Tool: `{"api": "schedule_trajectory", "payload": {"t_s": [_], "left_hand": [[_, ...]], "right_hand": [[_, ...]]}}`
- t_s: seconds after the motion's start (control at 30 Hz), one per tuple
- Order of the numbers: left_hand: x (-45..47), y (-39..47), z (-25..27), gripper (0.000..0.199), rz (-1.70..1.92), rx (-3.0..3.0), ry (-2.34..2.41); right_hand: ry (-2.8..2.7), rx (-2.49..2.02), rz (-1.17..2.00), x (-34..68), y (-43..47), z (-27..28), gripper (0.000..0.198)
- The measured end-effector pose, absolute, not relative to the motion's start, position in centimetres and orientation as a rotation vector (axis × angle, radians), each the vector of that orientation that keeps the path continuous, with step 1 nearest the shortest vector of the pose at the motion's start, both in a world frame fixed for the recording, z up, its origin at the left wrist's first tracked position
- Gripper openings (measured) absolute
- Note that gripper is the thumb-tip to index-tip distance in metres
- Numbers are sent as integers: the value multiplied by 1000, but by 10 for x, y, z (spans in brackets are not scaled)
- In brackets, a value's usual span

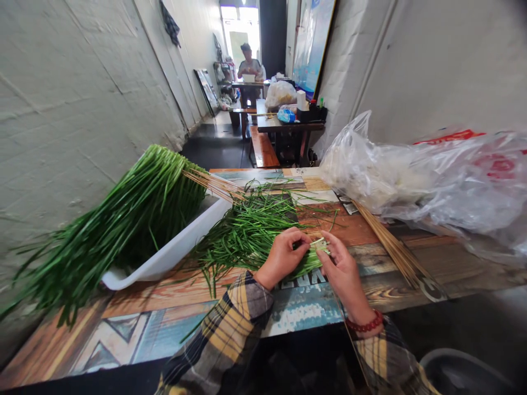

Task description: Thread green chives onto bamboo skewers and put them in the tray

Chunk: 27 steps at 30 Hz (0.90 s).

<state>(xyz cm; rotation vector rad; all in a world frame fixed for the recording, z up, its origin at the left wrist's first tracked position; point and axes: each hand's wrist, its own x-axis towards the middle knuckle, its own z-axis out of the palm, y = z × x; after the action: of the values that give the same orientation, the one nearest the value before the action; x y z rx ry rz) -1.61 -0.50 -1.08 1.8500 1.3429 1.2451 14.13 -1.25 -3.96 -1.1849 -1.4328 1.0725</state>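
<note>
My left hand (287,255), thumb and fingertips pinched together, is closed on the pale ends of some garlic chives (316,242). Just beside it, my right hand (341,270) has its thumb and fingers curled around the same ends. A thin bamboo skewer (357,351) runs down from under my right palm past the table edge; its tip is hidden by the fingers. Beneath and left of my hands spreads a loose heap of green chives (247,230). Chives threaded on several skewers (214,182) form a thick bundle (152,203) over a white tray (173,238).
Loose bamboo skewers (387,241) lie to the right, beside clear plastic bags (428,175) with pale contents. A grey tub (457,373) stands low at right. Farther off, a person (249,68) sits at another table, with a bench (263,147) nearer.
</note>
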Motion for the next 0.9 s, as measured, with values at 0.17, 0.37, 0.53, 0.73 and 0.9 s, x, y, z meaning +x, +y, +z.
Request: {"api": "schedule_trajectory", "payload": {"t_s": [0.17,0.37,0.53,0.73,0.9], "left_hand": [[-16,-5,-10,12,1255,1819,1326],[-18,-3,-12,13,1231,1796,1317],[-19,-3,-13,14,1190,1802,1305],[-20,-5,-5,12,1158,1868,1314],[-22,-5,-3,21,1051,1855,1267]], "right_hand": [[-1547,-1147,1079,145,-11,-40,45],[-1602,-1140,1051,147,-5,-44,32],[-1638,-1131,999,146,-1,-44,25],[-1614,-1140,972,138,3,-37,22],[-1571,-1026,1181,136,15,-26,29]]}}
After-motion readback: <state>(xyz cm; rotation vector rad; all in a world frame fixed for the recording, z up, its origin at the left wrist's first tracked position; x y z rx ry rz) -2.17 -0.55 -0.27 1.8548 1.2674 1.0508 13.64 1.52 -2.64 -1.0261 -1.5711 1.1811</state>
